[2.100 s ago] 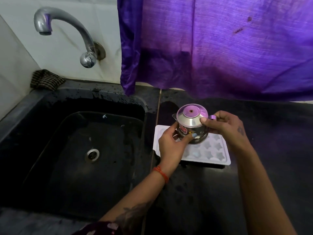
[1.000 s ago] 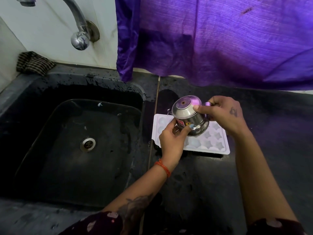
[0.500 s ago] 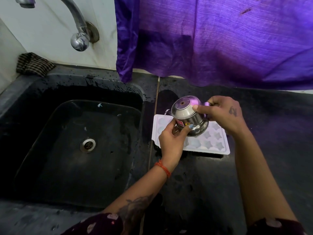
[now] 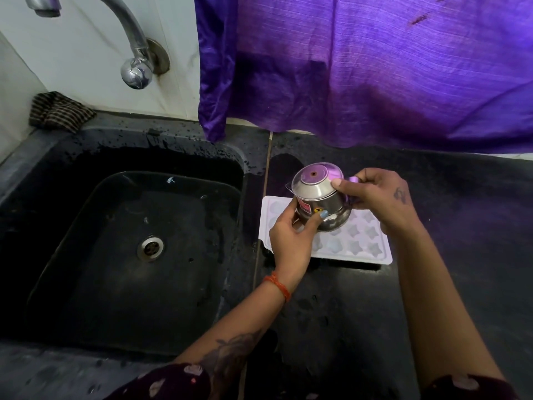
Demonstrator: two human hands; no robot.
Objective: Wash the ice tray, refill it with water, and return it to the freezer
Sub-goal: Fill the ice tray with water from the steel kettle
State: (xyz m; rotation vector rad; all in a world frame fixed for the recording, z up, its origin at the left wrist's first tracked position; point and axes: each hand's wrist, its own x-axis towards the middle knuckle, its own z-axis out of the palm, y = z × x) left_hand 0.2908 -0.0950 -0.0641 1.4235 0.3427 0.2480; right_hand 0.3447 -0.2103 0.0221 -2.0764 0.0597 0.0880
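At the far left a striped cloth (image 4: 59, 112) lies bunched on the sink's back ledge, and above it a chrome tap (image 4: 127, 39) curves out from the white wall. Below, the black sink (image 4: 57, 226) fills the left half of the scene, its steel drain (image 4: 150, 248) near the middle of the basin and water drops scattered along its far rim. To its right runs the dark counter (image 4: 461, 226), with a purple curtain (image 4: 360, 67) hanging over its far edge. The white ice tray (image 4: 360, 249) lies flat on the counter just beside the sink, its star-shaped cells facing up. Over the tray's left part a small steel kettle (image 4: 320, 202) with a lid is held tilted toward the left. The left hand (image 4: 291, 238) cups the kettle's lower body from the near side, fingers curled round it. The right hand (image 4: 377, 197) grips the handle on the kettle's right, its thumb pressed on the lid's edge.
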